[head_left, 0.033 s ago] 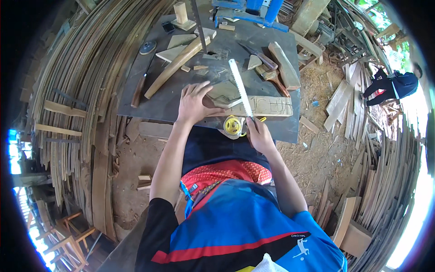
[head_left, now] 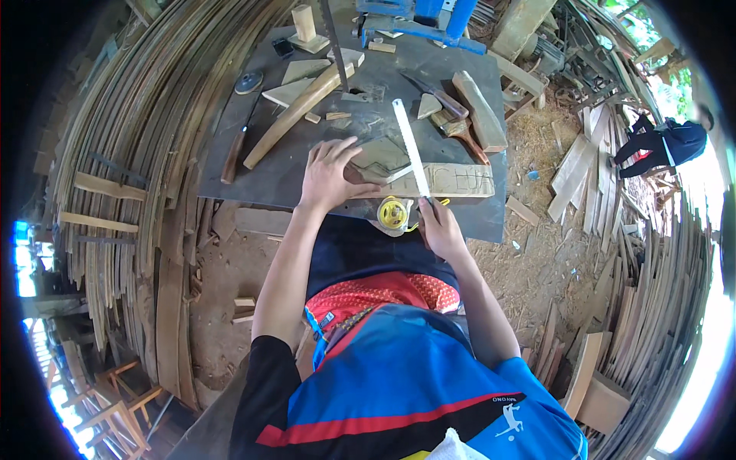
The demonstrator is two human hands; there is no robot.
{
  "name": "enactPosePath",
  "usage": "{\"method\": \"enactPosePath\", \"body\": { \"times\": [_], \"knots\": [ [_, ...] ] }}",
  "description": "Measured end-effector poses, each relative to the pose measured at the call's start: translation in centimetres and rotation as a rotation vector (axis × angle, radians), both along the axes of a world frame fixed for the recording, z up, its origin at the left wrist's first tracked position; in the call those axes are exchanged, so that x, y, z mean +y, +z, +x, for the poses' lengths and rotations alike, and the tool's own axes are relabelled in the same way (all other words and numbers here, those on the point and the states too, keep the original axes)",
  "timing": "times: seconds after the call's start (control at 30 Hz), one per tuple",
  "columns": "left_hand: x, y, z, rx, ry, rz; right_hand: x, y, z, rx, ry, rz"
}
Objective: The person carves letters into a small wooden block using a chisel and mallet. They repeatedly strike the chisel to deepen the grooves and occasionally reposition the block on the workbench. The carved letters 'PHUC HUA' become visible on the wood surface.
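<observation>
- Across the near side of the dark worktable (head_left: 491,218), a slim pale blade (head_left: 412,146) slants over a marked plank (head_left: 456,182), tip pointing away from the person & a bit L; can't tell from where I stand if it touches the wood.
- R hand (head_left: 441,228) is closed round the blade's handle, nr the table's front edge.
- L hand (head_left: 330,172) is palm down, fingers spread, thumb out toward the plank's L end; can't tell how firmly it presses.
- Btwn the hands, a round yellow item (head_left: 393,213) sits at the front edge.
- Just beyond the plank, an angular wood pc (head_left: 381,156) lies flat.
- Farther back, R side: a brush (head_left: 464,138) w/ brown handle & a thick wood block (head_left: 481,115).
- Back L: a long wooden bar (head_left: 295,119), lying diagonally.
- Far end of table: blue metal frame (head_left: 422,32).
- Off to the L, stacked timber strips (head_left: 115,176); far R, another person (head_left: 667,146) in dark clothes, well apart.
</observation>
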State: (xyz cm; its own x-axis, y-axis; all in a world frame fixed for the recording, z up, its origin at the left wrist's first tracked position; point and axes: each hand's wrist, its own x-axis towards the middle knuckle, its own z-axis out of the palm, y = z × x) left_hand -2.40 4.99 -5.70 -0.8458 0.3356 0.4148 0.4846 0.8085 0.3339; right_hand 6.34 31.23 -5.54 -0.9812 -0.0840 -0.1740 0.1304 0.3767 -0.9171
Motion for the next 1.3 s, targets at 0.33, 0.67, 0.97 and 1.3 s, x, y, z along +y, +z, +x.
{"method": "enactPosePath", "body": {
  "times": [0.33,0.67,0.97,1.3],
  "knots": [
    [1.2,-0.2,-2.9,-0.192,-0.246,0.035,0.6,2.1,0.2,-0.215,-0.039,-0.121],
    [3.5,0.6,-3.6,-0.237,-0.005,-0.156,1.8,-0.3,0.2,-0.179,-0.062,-0.089],
    [3.9,4.0,-2.2,-0.528,0.008,0.249,2.3,-0.4,0.7,-0.139,-0.096,-0.037],
    [1.8,1.4,-1.0,-0.167,-0.268,0.119,2.0,-1.5,0.3,-0.041,-0.053,-0.044]
  ]
}}
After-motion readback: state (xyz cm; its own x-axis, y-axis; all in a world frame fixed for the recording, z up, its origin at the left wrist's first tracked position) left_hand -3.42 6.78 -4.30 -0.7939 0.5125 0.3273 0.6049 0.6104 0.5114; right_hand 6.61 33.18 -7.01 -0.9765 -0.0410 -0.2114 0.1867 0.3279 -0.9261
